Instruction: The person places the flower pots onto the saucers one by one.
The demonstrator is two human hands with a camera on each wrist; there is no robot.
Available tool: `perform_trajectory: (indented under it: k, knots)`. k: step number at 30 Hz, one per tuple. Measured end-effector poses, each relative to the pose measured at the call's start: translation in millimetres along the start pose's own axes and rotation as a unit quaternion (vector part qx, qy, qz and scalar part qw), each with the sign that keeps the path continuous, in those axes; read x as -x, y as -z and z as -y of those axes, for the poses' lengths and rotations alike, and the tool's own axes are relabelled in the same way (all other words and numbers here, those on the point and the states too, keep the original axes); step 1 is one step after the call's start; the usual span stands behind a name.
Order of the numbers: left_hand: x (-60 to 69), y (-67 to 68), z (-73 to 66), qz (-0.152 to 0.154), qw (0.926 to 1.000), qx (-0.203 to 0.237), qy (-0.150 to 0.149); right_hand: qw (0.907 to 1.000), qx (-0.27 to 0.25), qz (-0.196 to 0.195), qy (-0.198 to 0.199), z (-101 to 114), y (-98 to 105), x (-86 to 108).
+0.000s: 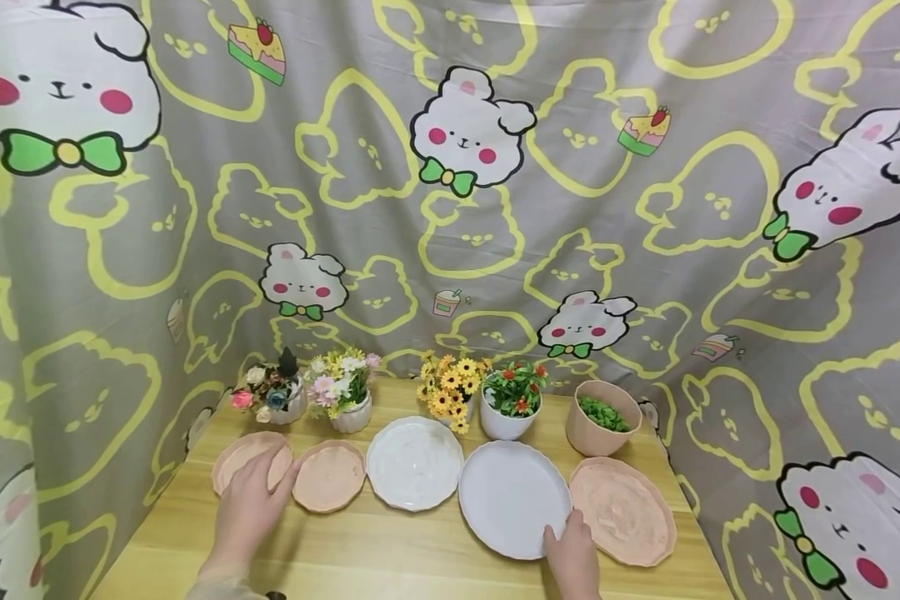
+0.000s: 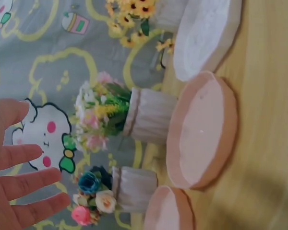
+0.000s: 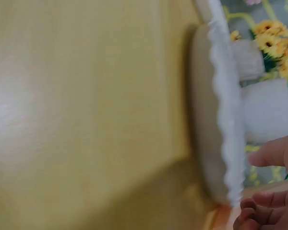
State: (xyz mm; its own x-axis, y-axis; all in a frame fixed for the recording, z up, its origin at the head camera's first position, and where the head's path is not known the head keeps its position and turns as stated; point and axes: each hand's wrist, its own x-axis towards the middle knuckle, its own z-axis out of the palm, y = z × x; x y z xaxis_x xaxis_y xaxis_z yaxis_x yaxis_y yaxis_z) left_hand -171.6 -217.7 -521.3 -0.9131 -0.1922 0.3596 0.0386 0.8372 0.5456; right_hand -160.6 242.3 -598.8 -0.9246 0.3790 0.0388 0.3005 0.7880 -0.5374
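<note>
My left hand (image 1: 251, 496) hovers over the leftmost small pink scalloped dish (image 1: 234, 457), holding nothing. In the left wrist view its fingers (image 2: 33, 179) are spread. A second pink dish (image 1: 330, 477) lies just right of it. My right hand (image 1: 572, 554) is at the right front rim of a large pale grey scalloped plate (image 1: 513, 498). Its thumb (image 3: 269, 153) is over the plate's top side, and the bent fingers are beside the rim; no firm grip shows. A larger pink dish (image 1: 622, 512) lies right of that plate, and a white round dish (image 1: 414, 462) left of it.
Along the back of the wooden table (image 1: 375, 554) stand potted flowers: mixed roses (image 1: 270, 392), pink-white blooms (image 1: 341, 383), yellow daisies (image 1: 450, 387) and a red-flowered plant (image 1: 512, 396). A tan pot (image 1: 603, 421) with green leaves is back right. A patterned curtain (image 1: 375, 250) encloses the table.
</note>
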Motion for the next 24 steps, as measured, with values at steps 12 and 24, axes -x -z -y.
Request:
perform_trajectory:
  k: [12, 24]
  knots:
    - [12.2, -6.7, 7.7, 0.012, 0.9998, -0.001, 0.013, 0.9934, 0.009, 0.082, -0.080, -36.5, -14.1, -4.6]
    - [17.8, -8.2, -0.6, 0.062, 0.9973, -0.001, 0.039, 0.9923, 0.008, 0.116, -0.043, -41.6, -10.6, 13.9]
